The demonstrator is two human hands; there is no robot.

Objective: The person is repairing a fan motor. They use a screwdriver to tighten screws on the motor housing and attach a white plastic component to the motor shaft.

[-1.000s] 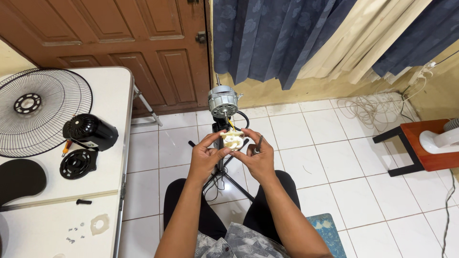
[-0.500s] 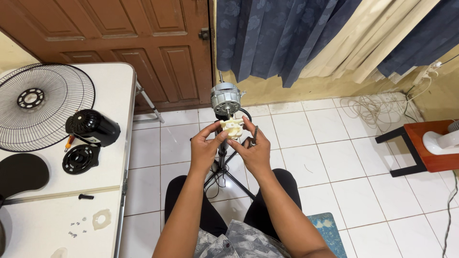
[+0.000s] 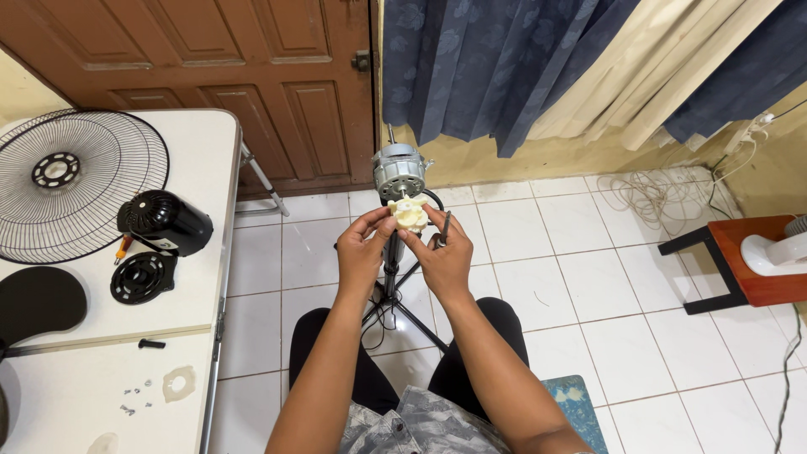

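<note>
A bare fan motor (image 3: 400,174) with a grey metal body sits on top of a black stand (image 3: 391,286) in front of me. Behind it is a cream plastic gearbox (image 3: 410,213). My left hand (image 3: 363,250) pinches the gearbox from the left with its fingertips. My right hand (image 3: 443,256) touches the gearbox from the right and also holds a thin dark tool (image 3: 444,229) between its fingers. My knees in black trousers flank the stand's legs.
A white table (image 3: 210,160) at left carries a wire fan grille (image 3: 63,181), a black motor cover (image 3: 164,221), a round black vented part (image 3: 143,277), a dark fan blade (image 3: 34,303), small screws (image 3: 134,395). A wooden door, blue curtains, coiled cable (image 3: 651,189) and a red stool (image 3: 748,269) surround the tiled floor.
The view has tilted slightly, so the motor and hands sit a little higher in the picture. Both hands stay on the cream gearbox, with small finger shifts.
</note>
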